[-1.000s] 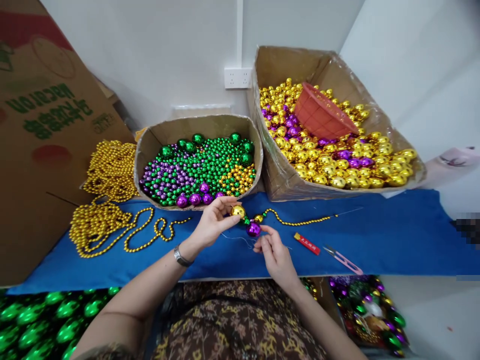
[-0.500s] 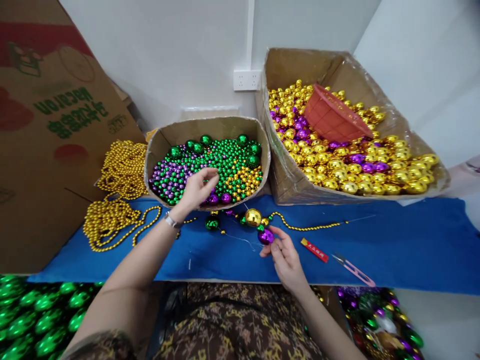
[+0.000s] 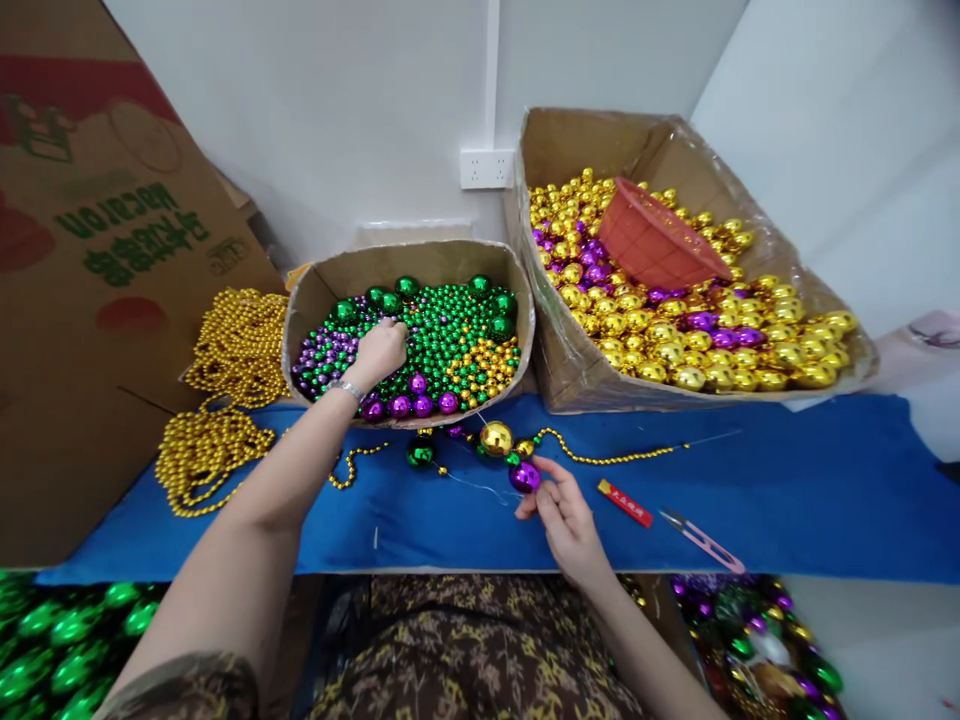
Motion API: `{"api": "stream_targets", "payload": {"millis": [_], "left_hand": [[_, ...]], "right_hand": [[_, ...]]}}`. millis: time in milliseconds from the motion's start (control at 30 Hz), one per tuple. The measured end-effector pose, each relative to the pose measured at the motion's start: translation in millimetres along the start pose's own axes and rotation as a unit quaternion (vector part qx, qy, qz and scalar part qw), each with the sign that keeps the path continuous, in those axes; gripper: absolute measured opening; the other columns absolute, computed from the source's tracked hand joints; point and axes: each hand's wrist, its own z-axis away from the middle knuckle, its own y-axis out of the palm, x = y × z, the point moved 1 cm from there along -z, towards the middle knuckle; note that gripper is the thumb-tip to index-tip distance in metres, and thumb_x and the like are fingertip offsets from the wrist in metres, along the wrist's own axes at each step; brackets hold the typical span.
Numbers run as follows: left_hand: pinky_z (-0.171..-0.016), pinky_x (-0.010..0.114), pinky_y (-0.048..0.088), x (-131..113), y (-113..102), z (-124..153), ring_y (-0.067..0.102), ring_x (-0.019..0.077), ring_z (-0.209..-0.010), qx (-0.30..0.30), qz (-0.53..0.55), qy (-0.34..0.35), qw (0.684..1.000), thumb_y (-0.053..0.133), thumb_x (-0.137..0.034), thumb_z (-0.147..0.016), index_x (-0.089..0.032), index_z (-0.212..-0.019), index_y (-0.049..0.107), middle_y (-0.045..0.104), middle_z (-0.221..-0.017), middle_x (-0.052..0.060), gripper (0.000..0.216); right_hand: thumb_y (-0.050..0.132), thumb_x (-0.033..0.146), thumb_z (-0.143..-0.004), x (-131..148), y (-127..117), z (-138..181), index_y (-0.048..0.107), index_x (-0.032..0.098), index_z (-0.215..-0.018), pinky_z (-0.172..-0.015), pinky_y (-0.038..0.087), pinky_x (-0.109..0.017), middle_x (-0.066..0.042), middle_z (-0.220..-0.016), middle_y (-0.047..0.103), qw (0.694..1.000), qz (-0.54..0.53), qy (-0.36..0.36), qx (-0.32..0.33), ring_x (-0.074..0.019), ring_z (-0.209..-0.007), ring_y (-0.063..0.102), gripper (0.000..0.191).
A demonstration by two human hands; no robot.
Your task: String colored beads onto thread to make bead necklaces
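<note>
My left hand (image 3: 382, 348) reaches into the smaller cardboard box (image 3: 409, 252), its fingers curled down among small green and purple beads (image 3: 330, 358). What the fingertips pinch is hidden. My right hand (image 3: 566, 520) grips a large shiny purple bead (image 3: 524, 477) between thumb and fingers just above the blue cloth. That bead is strung beside small green beads and a large gold bead (image 3: 496, 438). A string of small gold beads (image 3: 600, 456) runs off to the right, ending in bare thread. A large green bead (image 3: 421, 452) lies to the left, near more loose thread.
A larger box (image 3: 559, 370) of gold and purple beads with a red basket (image 3: 660, 240) stands back right. Snips (image 3: 701, 540) and a red packet (image 3: 625, 503) lie right of my right hand. Coiled gold bead strings (image 3: 238, 345) sit left, beside a tall carton (image 3: 67, 300).
My left hand has moved left and down into the beads, its fingers now curled among them. My right hand keeps its grip on the purple bead. The view has shifted slightly.
</note>
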Motion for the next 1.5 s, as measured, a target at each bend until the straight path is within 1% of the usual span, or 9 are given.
{"api": "stream_targets", "payload": {"millis": [100, 200, 300, 467, 767, 1000, 1267, 1400, 1500], "left_hand": [[-0.087, 0.039, 0.048, -12, -6, 23, 0.060, 0.0230, -0.092, -0.040, 0.298, -0.034, 0.953, 0.056, -0.018, -0.083, -0.013, -0.095, 0.067, 0.064, -0.097, 0.013, 0.017], [-0.082, 0.035, 0.053, -36, -8, 57, 0.065, 0.0177, -0.082, 0.032, 0.625, -0.071, 0.777, 0.067, -0.027, -0.080, -0.014, -0.096, 0.067, 0.067, -0.090, 0.007, 0.021], [-0.078, 0.031, 0.055, -60, -7, 89, 0.067, 0.0157, -0.078, 0.103, 0.732, -0.104, 0.665, 0.073, -0.027, -0.076, -0.014, -0.094, 0.070, 0.070, -0.089, 0.007, 0.023], [-0.073, 0.026, 0.056, -77, 2, 112, 0.068, 0.0146, -0.076, 0.140, 0.770, -0.130, 0.609, 0.074, -0.026, -0.076, -0.013, -0.093, 0.072, 0.072, -0.087, 0.008, 0.021], [-0.073, 0.025, 0.055, -81, 7, 120, 0.067, 0.0132, -0.075, 0.140, 0.755, -0.096, 0.634, 0.075, -0.026, -0.077, -0.014, -0.096, 0.074, 0.072, -0.091, 0.008, 0.023], [-0.075, 0.024, 0.054, -83, 5, 123, 0.067, 0.0140, -0.082, 0.115, 0.684, -0.026, 0.720, 0.077, -0.025, -0.074, -0.016, -0.097, 0.070, 0.073, -0.092, 0.007, 0.025], [-0.073, 0.030, 0.055, -96, 45, 144, 0.068, 0.0173, -0.078, 0.177, 0.643, -0.026, 0.745, 0.080, -0.032, -0.069, -0.013, -0.078, 0.070, 0.073, -0.092, 0.010, 0.023], [-0.075, 0.031, 0.054, -102, 40, 148, 0.068, 0.0192, -0.085, 0.131, 0.561, 0.080, 0.813, 0.072, -0.032, -0.078, -0.015, -0.075, 0.069, 0.072, -0.097, 0.011, 0.018], [-0.080, 0.031, 0.053, -112, 9, 143, 0.067, 0.0178, -0.089, 0.054, 0.494, 0.181, 0.849, 0.067, -0.028, -0.083, -0.016, -0.079, 0.068, 0.072, -0.097, 0.009, 0.013]], "right_hand": [[0.041, 0.039, -0.098, 3, 2, 0, 0.043, 0.022, -0.131, -0.070, 0.057, -0.032, -0.001, -0.075, 0.065, 1.000, 0.009, -0.003, 0.003, -0.0157, -0.070, 0.067, 0.036], [0.042, 0.038, -0.098, 6, 5, -1, 0.044, 0.022, -0.131, -0.071, 0.057, -0.032, 0.000, -0.074, 0.065, 1.000, 0.014, -0.007, 0.003, -0.0157, -0.070, 0.067, 0.036], [0.040, 0.039, -0.099, 6, 7, -2, 0.044, 0.021, -0.132, -0.071, 0.057, -0.032, 0.000, -0.075, 0.065, 1.000, 0.028, -0.011, -0.002, -0.0153, -0.070, 0.066, 0.038], [0.042, 0.039, -0.098, 5, 4, -2, 0.045, 0.021, -0.132, -0.070, 0.057, -0.029, 0.000, -0.074, 0.064, 0.999, 0.048, -0.002, -0.010, -0.0141, -0.069, 0.066, 0.039], [0.041, 0.036, -0.097, 4, 0, -1, 0.046, 0.021, -0.131, -0.069, 0.057, -0.029, 0.001, -0.074, 0.064, 0.996, 0.083, -0.010, -0.024, -0.0142, -0.068, 0.066, 0.037], [0.037, 0.030, -0.099, 6, -3, 0, 0.047, 0.020, -0.131, -0.072, 0.055, -0.027, -0.001, -0.076, 0.067, 0.983, 0.185, -0.017, -0.017, -0.0147, -0.072, 0.068, 0.036], [0.036, 0.011, -0.089, -39, -3, 4, 0.042, 0.017, -0.137, -0.078, 0.056, -0.033, -0.008, -0.098, 0.071, 0.942, 0.331, -0.012, 0.047, -0.0193, -0.086, 0.070, 0.049], [0.042, 0.006, -0.081, -35, -12, 5, 0.045, 0.020, -0.139, -0.072, 0.057, -0.033, -0.012, -0.113, 0.068, 0.888, 0.455, -0.025, 0.071, -0.0217, -0.082, 0.071, 0.060], [0.042, 0.010, -0.087, -8, -17, 0, 0.050, 0.023, -0.135, -0.076, 0.057, -0.032, -0.010, -0.115, 0.067, 0.894, 0.441, -0.063, 0.056, -0.0211, -0.087, 0.071, 0.050]]}}
